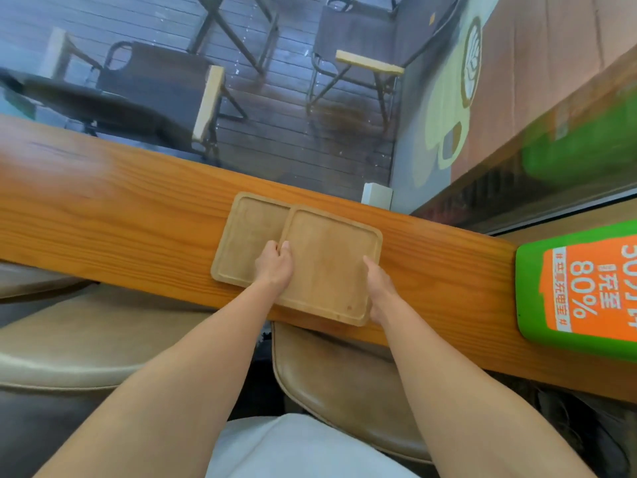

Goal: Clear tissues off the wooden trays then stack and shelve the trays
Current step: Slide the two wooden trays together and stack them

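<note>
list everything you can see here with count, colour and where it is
wooden trays: 2, light brown, on the counter, right one overlapping the left one; no tissues visible on them
counter: 1, orange-brown wood, running across the middle
white box: 1, behind the trays at the counter's far edge
green and orange device: 1, at the counter's right end
stools: 2, beige seats, below the counter
folding chairs: 2, dark with pale wood armrests, outside on dark decking
left hand: 1, grip on the upper tray's left edge
right hand: 1, on its right edge
</note>
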Tool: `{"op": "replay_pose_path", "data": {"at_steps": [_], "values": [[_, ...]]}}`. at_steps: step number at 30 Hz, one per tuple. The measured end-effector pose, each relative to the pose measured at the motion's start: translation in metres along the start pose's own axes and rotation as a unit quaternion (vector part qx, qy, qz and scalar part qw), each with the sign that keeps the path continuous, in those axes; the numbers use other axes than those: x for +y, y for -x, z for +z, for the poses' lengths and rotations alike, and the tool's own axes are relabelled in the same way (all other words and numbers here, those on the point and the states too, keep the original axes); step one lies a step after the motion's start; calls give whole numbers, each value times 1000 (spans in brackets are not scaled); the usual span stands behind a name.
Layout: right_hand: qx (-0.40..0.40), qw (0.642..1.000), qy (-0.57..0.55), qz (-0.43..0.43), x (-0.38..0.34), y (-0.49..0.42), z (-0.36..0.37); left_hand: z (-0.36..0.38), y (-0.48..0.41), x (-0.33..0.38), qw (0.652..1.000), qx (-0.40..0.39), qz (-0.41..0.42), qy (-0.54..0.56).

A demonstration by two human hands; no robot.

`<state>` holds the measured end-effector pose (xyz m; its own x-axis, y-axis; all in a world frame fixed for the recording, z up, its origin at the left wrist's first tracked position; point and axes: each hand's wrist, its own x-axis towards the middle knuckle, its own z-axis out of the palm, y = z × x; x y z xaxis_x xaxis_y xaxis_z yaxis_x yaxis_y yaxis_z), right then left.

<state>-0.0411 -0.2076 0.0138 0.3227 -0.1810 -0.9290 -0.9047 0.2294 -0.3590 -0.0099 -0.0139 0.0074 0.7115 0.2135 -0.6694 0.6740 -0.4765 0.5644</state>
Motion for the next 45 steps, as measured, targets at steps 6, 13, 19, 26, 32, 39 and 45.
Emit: {"op": "replay_pose_path", "data": {"at_steps": [6,13,19,26,32,39,45], "values": [[-8,998,66,-17,-10,0,66,-50,-25,-22,998,62,-12,-16],[-2,996,80,-23,-11,-3,103,-75,-43,-39,996,86,-6,-29],[14,997,68,-16,-4,-9,114,-81,-54,-52,995,94,7,-18],[46,995,81,-23,3,-14,124,-82,-58,-54,994,111,15,-4],[65,993,93,-30,6,-9,129,-83,-59,-53,989,145,3,-18],[80,991,105,-29,8,-4,137,-86,-57,-54,982,172,-39,-69],[102,989,105,-23,9,-2,141,-91,-60,-59,989,133,-15,-57]]}}
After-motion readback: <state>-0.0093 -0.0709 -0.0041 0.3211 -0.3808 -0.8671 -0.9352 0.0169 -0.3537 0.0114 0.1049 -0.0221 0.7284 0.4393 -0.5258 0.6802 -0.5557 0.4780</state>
